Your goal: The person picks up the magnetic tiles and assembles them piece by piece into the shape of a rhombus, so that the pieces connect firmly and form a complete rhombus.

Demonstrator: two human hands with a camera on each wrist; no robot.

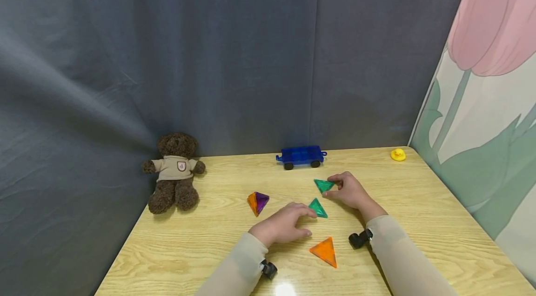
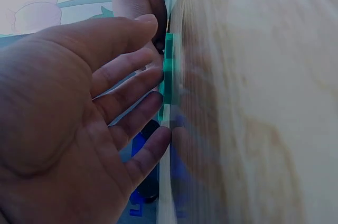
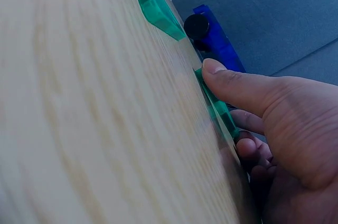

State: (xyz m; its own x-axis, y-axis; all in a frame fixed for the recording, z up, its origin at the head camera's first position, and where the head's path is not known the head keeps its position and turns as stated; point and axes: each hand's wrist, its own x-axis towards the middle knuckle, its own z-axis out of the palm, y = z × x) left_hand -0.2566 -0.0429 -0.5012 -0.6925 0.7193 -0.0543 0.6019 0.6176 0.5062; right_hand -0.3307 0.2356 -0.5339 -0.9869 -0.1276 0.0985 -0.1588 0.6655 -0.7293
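Two translucent green triangle tiles lie on the table in the head view. My right hand point(image 1: 348, 190) pinches the farther green tile point(image 1: 323, 185) by its right side; in the right wrist view the thumb presses one corner of that tile point(image 3: 222, 109) while curled fingers meet the other end. My left hand point(image 1: 284, 224) hovers low over the tabletop, fingers relaxed and spread, the fingertips right at the left edge of the nearer green tile point(image 1: 319, 208). Nothing is held in its palm in the left wrist view. Closer to me lies an orange triangle tile point(image 1: 325, 252), between the two forearms.
An orange and purple tile piece point(image 1: 258, 203) sits left of the hands. Along the back edge stand a blue wheeled car base point(image 1: 301, 156) and, farther right, a yellow rubber duck point(image 1: 398, 154). A brown teddy bear point(image 1: 175, 172) leans by the grey curtain point(image 1: 234, 54) at left.
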